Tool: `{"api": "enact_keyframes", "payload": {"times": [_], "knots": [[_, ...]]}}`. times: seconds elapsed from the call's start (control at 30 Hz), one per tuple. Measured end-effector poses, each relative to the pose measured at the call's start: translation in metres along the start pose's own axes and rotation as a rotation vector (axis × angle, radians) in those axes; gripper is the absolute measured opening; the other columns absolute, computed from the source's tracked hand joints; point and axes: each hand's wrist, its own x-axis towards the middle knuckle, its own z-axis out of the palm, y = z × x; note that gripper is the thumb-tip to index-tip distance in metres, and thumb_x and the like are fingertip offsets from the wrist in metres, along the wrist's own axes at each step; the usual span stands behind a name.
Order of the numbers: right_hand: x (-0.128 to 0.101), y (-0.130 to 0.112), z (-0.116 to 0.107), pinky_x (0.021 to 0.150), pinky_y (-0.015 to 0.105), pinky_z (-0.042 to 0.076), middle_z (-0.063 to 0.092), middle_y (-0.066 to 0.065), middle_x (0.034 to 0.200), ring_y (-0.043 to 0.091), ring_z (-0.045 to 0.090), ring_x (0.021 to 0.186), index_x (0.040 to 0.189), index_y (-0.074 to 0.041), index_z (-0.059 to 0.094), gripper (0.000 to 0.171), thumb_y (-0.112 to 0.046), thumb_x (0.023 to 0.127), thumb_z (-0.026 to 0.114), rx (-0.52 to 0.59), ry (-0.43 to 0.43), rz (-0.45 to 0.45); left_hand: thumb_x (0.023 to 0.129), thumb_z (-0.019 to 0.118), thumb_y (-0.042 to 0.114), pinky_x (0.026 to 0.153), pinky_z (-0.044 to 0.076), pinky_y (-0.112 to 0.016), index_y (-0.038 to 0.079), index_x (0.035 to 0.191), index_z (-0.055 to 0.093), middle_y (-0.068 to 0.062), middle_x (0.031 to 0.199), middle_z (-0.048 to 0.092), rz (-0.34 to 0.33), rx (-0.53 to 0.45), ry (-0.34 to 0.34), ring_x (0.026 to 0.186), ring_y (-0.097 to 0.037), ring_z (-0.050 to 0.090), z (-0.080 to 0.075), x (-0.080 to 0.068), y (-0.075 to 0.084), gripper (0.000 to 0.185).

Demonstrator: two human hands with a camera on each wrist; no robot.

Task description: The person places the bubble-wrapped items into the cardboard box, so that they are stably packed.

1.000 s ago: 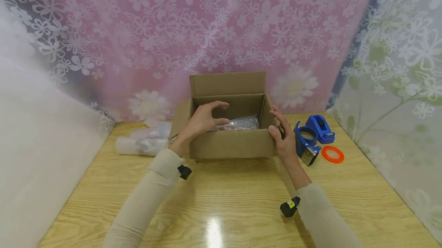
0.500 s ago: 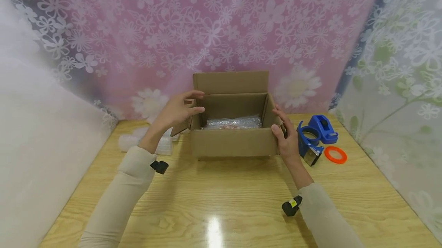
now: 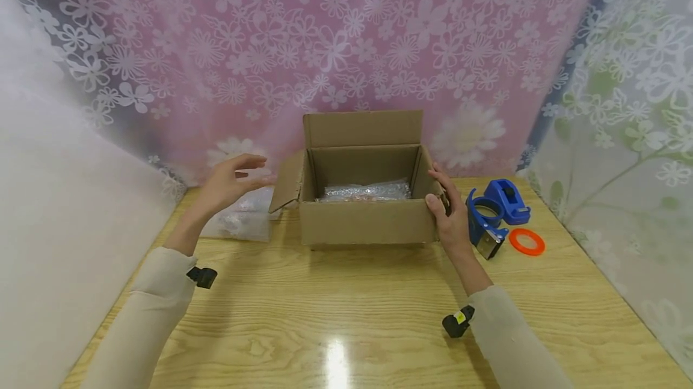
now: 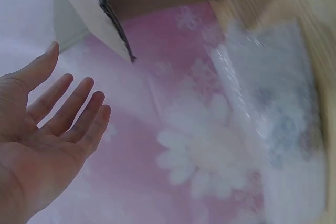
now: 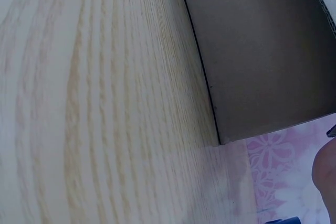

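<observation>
Pink floral curtain (image 3: 352,46) behind, white patterned sheeting to either side; pale wood-grain counter (image 3: 292,311) below. Item: one cardboard box (image 3: 368,223), upright near the back of the counter, uncovered at the top; back flap (image 3: 363,129) raised, left flap (image 3: 287,181) folded outward. Contents: clear bubble-wrapped packet (image 3: 368,191), lying low inside, its goods not identifiable. Beside the box, to the left: further bubble-wrapped bundles (image 3: 240,226), lying flat, partly hidden by the left arm. To the right: blue tape gun (image 3: 475,226), blue tape holder (image 3: 511,205) and orange ring (image 3: 527,249), grouped near one another, none in use. Left hand (image 3: 224,184): released, fingers loosely spread, holding nothing, above the bundles and apart from the left flap. Right hand (image 3: 452,220): grasping the box at its right edge, thumb on the front corner. Progress, as judged: partial. Done: wrapped goods in the box, with room visible above them. Outstanding, if the box is being packed: bundles outside, flaps not folded over, no closing tape across the top. Whether every bundle belongs inside cannot be told.
</observation>
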Motion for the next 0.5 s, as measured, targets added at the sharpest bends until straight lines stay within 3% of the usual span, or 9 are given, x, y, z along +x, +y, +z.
{"api": "enact_keyframes", "payload": {"times": [0.23, 0.5], "knots": [[0.001, 0.000, 0.000, 0.127, 0.061, 0.017, 0.038, 0.015, 0.165, 0.022, 0.030, 0.156, 0.149, 0.002, 0.051, 0.049, -0.001, 0.100, 0.057, 0.021, -0.005, 0.010, 0.103, 0.068, 0.034, 0.112, 0.042, -0.062, 0.009, 0.153, 0.050, -0.019, 0.156, 0.049, -0.087, 0.066, -0.038, 0.141, -0.047, 0.045, -0.021, -0.029, -0.032, 0.059], [0.000, 0.000, -0.001, 0.126, 0.061, 0.020, 0.038, 0.017, 0.164, 0.025, 0.031, 0.155, 0.148, 0.004, 0.051, 0.049, 0.001, 0.099, 0.057, 0.025, -0.002, 0.004, 0.103, 0.068, 0.035, 0.111, 0.042, -0.063, 0.007, 0.156, 0.045, -0.024, 0.155, 0.048, -0.134, 0.113, -0.029, 0.142, -0.048, 0.043, -0.032, -0.049, -0.063, 0.064]]}}
